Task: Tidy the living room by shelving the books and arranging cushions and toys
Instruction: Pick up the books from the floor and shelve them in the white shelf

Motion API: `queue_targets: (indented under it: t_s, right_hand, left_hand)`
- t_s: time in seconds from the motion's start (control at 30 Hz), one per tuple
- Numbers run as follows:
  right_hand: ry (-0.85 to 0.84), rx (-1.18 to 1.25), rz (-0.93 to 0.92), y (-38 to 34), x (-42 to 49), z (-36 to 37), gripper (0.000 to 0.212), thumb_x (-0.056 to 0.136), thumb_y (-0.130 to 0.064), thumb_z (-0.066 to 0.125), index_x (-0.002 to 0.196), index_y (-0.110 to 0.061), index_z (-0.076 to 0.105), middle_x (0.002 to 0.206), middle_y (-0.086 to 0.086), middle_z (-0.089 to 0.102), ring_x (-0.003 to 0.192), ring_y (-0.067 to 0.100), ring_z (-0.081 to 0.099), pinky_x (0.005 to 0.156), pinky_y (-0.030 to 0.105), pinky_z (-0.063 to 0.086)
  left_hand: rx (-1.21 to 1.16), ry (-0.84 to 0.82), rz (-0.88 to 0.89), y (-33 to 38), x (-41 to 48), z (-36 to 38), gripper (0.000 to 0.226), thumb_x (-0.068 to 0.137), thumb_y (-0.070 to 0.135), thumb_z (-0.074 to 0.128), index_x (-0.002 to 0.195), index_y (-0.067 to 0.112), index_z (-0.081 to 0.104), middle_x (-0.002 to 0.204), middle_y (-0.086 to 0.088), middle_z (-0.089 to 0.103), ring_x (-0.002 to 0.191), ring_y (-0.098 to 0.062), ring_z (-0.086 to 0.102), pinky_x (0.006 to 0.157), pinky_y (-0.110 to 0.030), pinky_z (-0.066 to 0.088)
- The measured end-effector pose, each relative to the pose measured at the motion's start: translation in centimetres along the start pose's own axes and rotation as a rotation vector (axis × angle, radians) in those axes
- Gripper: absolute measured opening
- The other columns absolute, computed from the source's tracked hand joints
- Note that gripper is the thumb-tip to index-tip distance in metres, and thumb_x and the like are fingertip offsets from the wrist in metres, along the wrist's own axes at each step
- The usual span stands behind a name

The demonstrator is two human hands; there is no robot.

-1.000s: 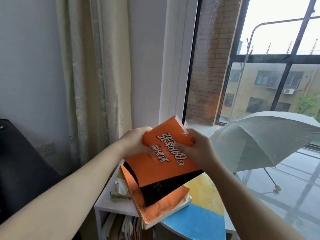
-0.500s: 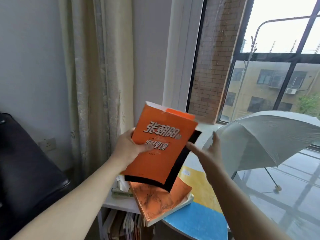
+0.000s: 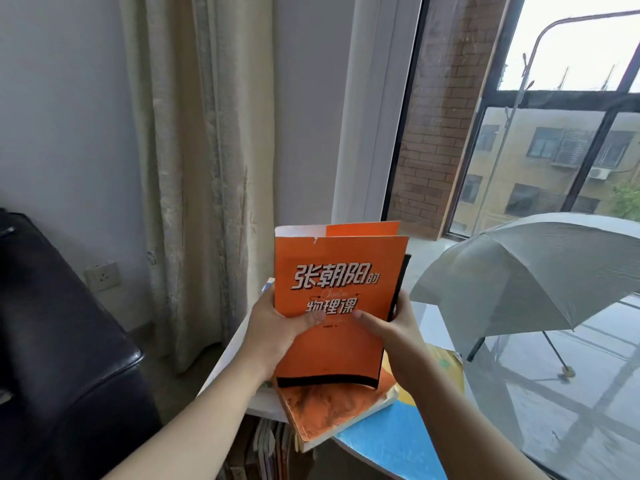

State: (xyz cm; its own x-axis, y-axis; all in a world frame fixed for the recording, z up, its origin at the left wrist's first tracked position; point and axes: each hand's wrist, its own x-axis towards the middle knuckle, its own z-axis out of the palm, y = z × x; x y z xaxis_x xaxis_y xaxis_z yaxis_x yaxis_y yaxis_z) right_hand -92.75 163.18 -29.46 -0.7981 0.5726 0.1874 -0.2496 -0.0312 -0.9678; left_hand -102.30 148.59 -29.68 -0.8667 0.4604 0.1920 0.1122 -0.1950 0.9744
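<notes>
Orange book (image 3: 337, 271) upright, left hand (image 3: 273, 329) and right hand (image 3: 398, 325) gripping its sides

Behind the orange book (image 3: 336, 306), the fingers of the left hand (image 3: 273, 327) and of the right hand (image 3: 394, 329) were hidden; only the thumbs were seen on its cover. The small line printed under its title was too fine to be read. Beneath the orange book, a worn book (image 3: 329, 407) was partly covered. Further below it, shelved volumes (image 3: 270, 448) were dimmed by shadow and cut by the bottom edge. To its left a dark sofa (image 3: 62, 358), and to its right an umbrella (image 3: 519, 278), were cut off by the frame.
</notes>
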Motion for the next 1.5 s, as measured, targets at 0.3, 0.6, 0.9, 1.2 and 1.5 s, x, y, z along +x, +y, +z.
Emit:
queue_targets:
  t_s: [0.3, 0.6, 0.9, 1.2, 1.5]
  right_hand:
    - [-0.028, 0.003, 0.092, 1.1, 0.1, -0.2, 0.065, 0.059, -0.012, 0.084, 0.115, -0.019, 0.051, 0.105, 0.005, 0.068, 0.083, 0.015, 0.07, 0.06, 0.022, 0.055]
    - [-0.046, -0.126, 0.234, 3.6, -0.2, -0.2, 0.058, 0.078, -0.013, 0.073, 0.123, -0.025, 0.038, 0.109, -0.005, 0.059, 0.091, 0.01, 0.06, 0.059, 0.018, 0.051]
    - [-0.021, -0.532, 0.217, 3.8, 0.6, -0.6, 0.041, 0.079, -0.029, 0.073, 0.111, -0.021, 0.048, 0.108, 0.002, 0.062, 0.097, 0.021, 0.063, 0.085, 0.038, 0.054]
    - [-0.103, -0.627, 0.63, 6.8, 1.3, -1.7, 0.056, 0.079, -0.04, 0.072, 0.118, -0.019, 0.038, 0.113, 0.005, 0.053, 0.098, 0.02, 0.057, 0.074, 0.03, 0.047]
    - [-0.08, -0.278, 0.67, 5.6, -1.2, -2.9, 0.024, 0.079, -0.026, 0.072, 0.097, -0.013, 0.061, 0.09, 0.008, 0.071, 0.075, 0.022, 0.069, 0.054, 0.025, 0.053]
  left_hand:
    - [0.109, -0.098, -0.138, -2.6, -0.5, -0.9, 0.045, 0.07, 0.009, 0.079, 0.099, 0.033, 0.055, 0.093, 0.013, 0.067, 0.077, 0.001, 0.064, 0.055, -0.013, 0.049]
    - [0.16, -0.092, -0.191, -4.3, -0.4, -0.7, 0.054, 0.07, 0.021, 0.08, 0.115, 0.03, 0.052, 0.104, 0.01, 0.065, 0.095, -0.01, 0.061, 0.069, -0.023, 0.048]
    - [0.248, 0.126, -0.273, -4.4, -1.7, 0.1, 0.047, 0.078, 0.047, 0.066, 0.115, 0.025, 0.047, 0.106, 0.005, 0.062, 0.088, -0.016, 0.061, 0.075, -0.03, 0.049]
    - [0.388, 0.297, -0.665, -7.4, -1.3, 0.5, 0.065, 0.089, 0.041, 0.057, 0.138, 0.014, 0.022, 0.139, -0.017, 0.033, 0.123, -0.035, 0.043, 0.099, -0.05, 0.043]
    - [0.117, 0.271, -0.633, -6.7, -1.6, 0.9, 0.04, 0.087, 0.039, 0.062, 0.112, 0.011, 0.049, 0.112, -0.012, 0.062, 0.099, -0.033, 0.06, 0.08, -0.044, 0.05]
